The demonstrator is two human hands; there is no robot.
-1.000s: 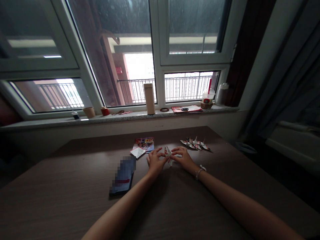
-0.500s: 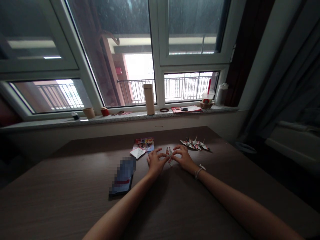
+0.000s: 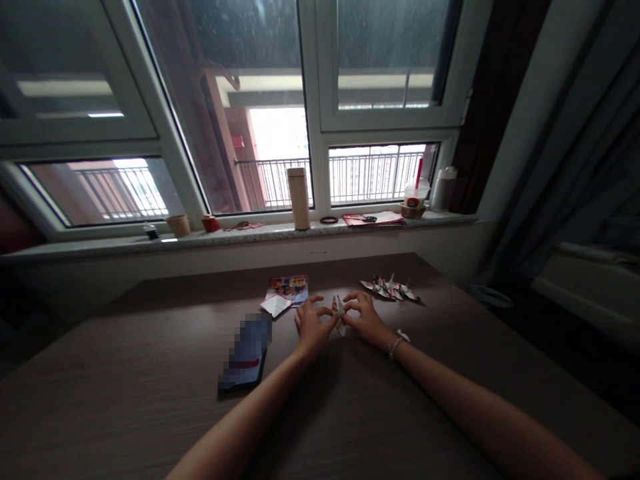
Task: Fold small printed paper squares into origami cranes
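Note:
On the brown wooden table (image 3: 150,373) my two hands meet over a small folded paper piece (image 3: 339,308) printed in red and white. My left hand (image 3: 310,323) pinches its left side with fingers curled. My right hand (image 3: 364,316), with a bracelet at the wrist, pinches its right side. The paper stands partly upright between my fingertips and is partly hidden by them. Just beyond my right hand lies a row of several finished folded paper figures (image 3: 390,289).
A dark phone (image 3: 246,352) lies left of my left arm. Coloured printed sheets (image 3: 289,289) and a white scrap (image 3: 275,305) lie beyond my left hand. On the window sill stand a tall flask (image 3: 299,198), a paper cup (image 3: 179,225) and a drink cup (image 3: 416,193).
My right hand has drawn slightly left and closer to my left hand, fingers tightening on the folded paper. Nothing else has moved.

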